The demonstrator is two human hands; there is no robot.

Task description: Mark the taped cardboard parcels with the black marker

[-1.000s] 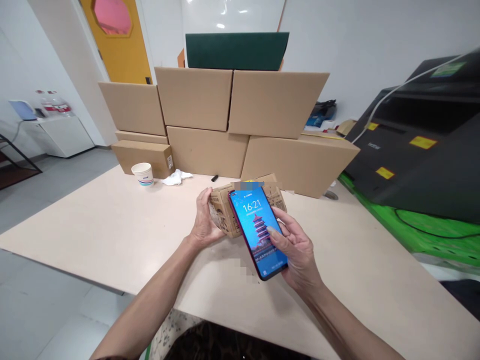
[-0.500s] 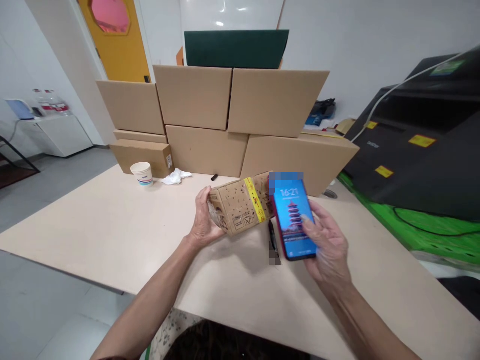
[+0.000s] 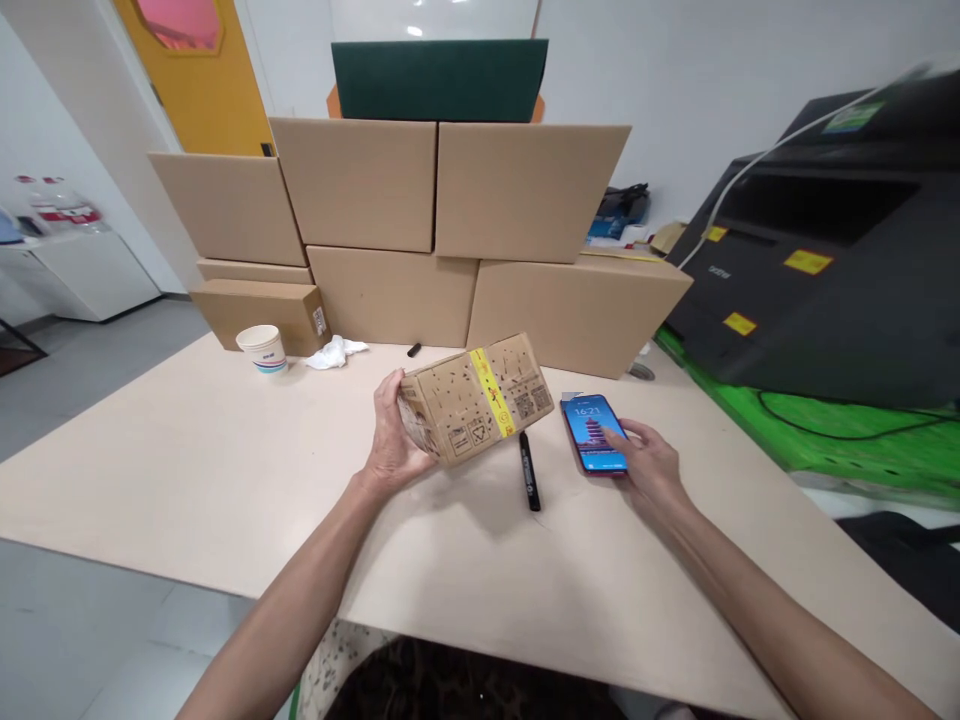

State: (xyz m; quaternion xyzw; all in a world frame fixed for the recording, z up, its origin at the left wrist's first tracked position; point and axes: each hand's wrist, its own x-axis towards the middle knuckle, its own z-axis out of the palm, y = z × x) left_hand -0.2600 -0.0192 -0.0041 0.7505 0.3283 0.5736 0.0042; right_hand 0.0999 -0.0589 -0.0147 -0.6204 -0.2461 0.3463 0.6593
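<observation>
My left hand (image 3: 396, 440) grips the left end of a small cardboard box (image 3: 450, 395), which is tilted and has yellow tape around it and black print. To the right, my right hand (image 3: 652, 460) holds a smartphone (image 3: 596, 445) by its lower right edge, thumb over the lit screen reading 16:21. The phone is low over the table or touching it; I cannot tell which. Between box and phone, a black marker (image 3: 529, 475) lies on the table without its cap. A small black piece (image 3: 414, 350), cap-like, lies farther back.
Large cardboard boxes (image 3: 367, 295) are stacked along the table's (image 3: 187, 470) far side, topped by a dark green box (image 3: 442, 80). A paper cup (image 3: 262, 350) and crumpled tissue (image 3: 337, 352) stand at the back left. A big black printer (image 3: 810, 270) is at the right.
My right hand has lowered the phone away from the box toward the table, uncovering the box's right end and the marker. My left hand still holds the box. The view has shifted slightly right.
</observation>
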